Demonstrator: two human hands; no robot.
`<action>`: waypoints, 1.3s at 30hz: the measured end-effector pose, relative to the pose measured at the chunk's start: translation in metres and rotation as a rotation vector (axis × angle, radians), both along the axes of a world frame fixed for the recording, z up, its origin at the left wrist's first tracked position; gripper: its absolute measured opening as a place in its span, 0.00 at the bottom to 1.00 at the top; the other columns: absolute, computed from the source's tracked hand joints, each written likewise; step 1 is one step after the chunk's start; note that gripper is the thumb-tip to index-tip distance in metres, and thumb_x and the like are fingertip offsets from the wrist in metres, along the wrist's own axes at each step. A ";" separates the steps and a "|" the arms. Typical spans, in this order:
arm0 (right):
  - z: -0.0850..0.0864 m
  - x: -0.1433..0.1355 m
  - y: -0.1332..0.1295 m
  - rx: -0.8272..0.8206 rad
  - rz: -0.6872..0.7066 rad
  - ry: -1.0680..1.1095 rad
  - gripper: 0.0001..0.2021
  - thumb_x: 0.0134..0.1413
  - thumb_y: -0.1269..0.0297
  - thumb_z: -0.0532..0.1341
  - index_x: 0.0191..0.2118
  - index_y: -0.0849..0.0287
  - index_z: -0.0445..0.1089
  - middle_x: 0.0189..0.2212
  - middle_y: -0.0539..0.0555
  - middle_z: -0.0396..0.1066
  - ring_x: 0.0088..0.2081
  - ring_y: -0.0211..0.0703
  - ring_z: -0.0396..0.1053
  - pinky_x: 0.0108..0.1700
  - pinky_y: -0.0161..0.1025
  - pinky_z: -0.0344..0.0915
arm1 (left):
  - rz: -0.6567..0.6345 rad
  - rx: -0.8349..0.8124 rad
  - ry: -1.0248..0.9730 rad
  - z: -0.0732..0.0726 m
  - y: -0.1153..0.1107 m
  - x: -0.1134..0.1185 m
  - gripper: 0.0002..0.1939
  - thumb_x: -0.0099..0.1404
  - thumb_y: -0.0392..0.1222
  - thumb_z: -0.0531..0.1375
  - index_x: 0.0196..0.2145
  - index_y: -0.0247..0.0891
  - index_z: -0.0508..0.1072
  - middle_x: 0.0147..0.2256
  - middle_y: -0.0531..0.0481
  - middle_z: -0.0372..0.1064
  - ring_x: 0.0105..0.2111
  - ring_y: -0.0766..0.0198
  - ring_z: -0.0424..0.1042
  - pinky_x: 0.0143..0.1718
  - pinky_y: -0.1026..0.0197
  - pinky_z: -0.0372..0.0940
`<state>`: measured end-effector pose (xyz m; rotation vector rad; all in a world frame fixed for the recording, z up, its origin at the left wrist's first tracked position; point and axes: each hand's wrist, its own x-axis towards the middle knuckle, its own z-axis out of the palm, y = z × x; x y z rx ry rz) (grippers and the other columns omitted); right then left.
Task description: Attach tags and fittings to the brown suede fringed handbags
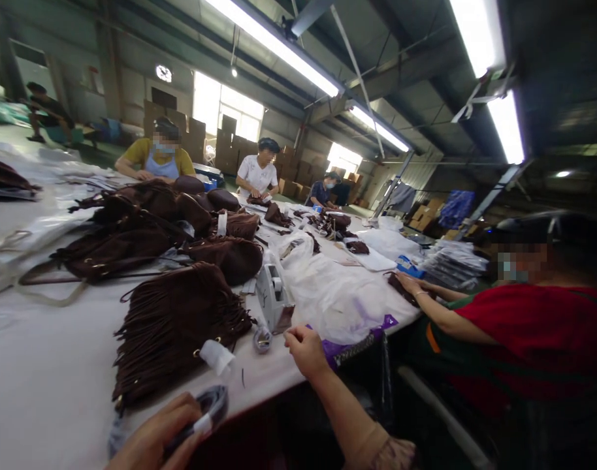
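My left hand (164, 427) is closed around a coiled dark strap (214, 406) in clear plastic, with a white band about it, at the table's near edge. My right hand (306, 349) is raised with thumb and fingers pinched together; whatever is between them is too small to make out. Just beyond it stands a grey tape dispenser (273, 290), and a small wrapped coil (262, 339) lies by its base. Between my hands and the pile lies a dark brown fringed bag (176, 326), with a white wrap (217, 358) around its ring end.
More brown bags (132, 228) are heaped behind. Clear plastic sheeting (328, 294) and a purple bag (335, 349) cover the table's right edge. A co-worker in red (524, 320) sits close on my right; several people work across the table (34, 339).
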<state>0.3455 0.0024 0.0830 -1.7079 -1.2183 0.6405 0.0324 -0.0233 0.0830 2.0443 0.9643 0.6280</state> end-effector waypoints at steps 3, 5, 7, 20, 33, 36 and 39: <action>0.002 -0.029 -0.040 -0.019 0.202 0.198 0.09 0.50 0.61 0.60 0.32 0.60 0.75 0.24 0.51 0.72 0.25 0.39 0.65 0.30 0.34 0.61 | -0.013 0.026 0.016 0.011 -0.006 0.005 0.17 0.71 0.52 0.51 0.35 0.41 0.74 0.37 0.47 0.71 0.37 0.59 0.70 0.42 0.61 0.66; 0.003 -0.050 -0.064 -0.072 0.301 0.333 0.10 0.51 0.59 0.61 0.33 0.61 0.75 0.25 0.52 0.73 0.25 0.37 0.64 0.29 0.34 0.60 | -0.002 0.066 0.005 0.016 -0.009 0.009 0.16 0.72 0.48 0.50 0.35 0.38 0.73 0.37 0.45 0.69 0.37 0.59 0.68 0.42 0.60 0.64; 0.004 -0.068 -0.082 -0.131 0.382 0.408 0.12 0.53 0.56 0.62 0.34 0.61 0.75 0.26 0.52 0.72 0.25 0.36 0.63 0.28 0.33 0.59 | 0.019 0.096 -0.002 0.016 -0.010 0.011 0.14 0.72 0.45 0.51 0.34 0.36 0.72 0.36 0.45 0.68 0.37 0.60 0.67 0.40 0.60 0.63; -0.003 -0.126 -0.084 -0.148 0.328 0.386 0.21 0.50 0.46 0.66 0.23 0.61 0.68 0.19 0.47 0.61 0.23 0.35 0.54 0.27 0.34 0.53 | 0.059 0.395 0.120 0.000 -0.022 0.014 0.07 0.69 0.36 0.55 0.32 0.34 0.70 0.38 0.41 0.67 0.40 0.55 0.64 0.43 0.52 0.64; -0.017 -0.131 -0.085 -0.178 0.282 0.525 0.19 0.47 0.47 0.69 0.27 0.61 0.72 0.19 0.46 0.62 0.21 0.33 0.53 0.24 0.32 0.54 | 0.115 0.440 0.154 -0.010 -0.019 0.015 0.04 0.67 0.34 0.56 0.33 0.34 0.69 0.38 0.42 0.66 0.40 0.54 0.63 0.43 0.52 0.64; -0.022 -0.127 -0.089 -0.139 0.311 0.508 0.15 0.51 0.51 0.68 0.33 0.60 0.76 0.23 0.49 0.68 0.23 0.34 0.59 0.26 0.32 0.58 | 0.126 0.431 0.146 -0.011 -0.018 0.014 0.05 0.67 0.34 0.56 0.33 0.35 0.69 0.38 0.42 0.66 0.39 0.55 0.63 0.41 0.53 0.64; -0.023 -0.124 -0.088 -0.102 0.323 0.451 0.14 0.53 0.53 0.67 0.37 0.58 0.78 0.26 0.51 0.73 0.27 0.38 0.65 0.31 0.34 0.64 | 0.108 0.419 0.130 -0.013 -0.019 0.014 0.06 0.68 0.36 0.55 0.32 0.35 0.69 0.37 0.42 0.66 0.38 0.56 0.64 0.41 0.53 0.64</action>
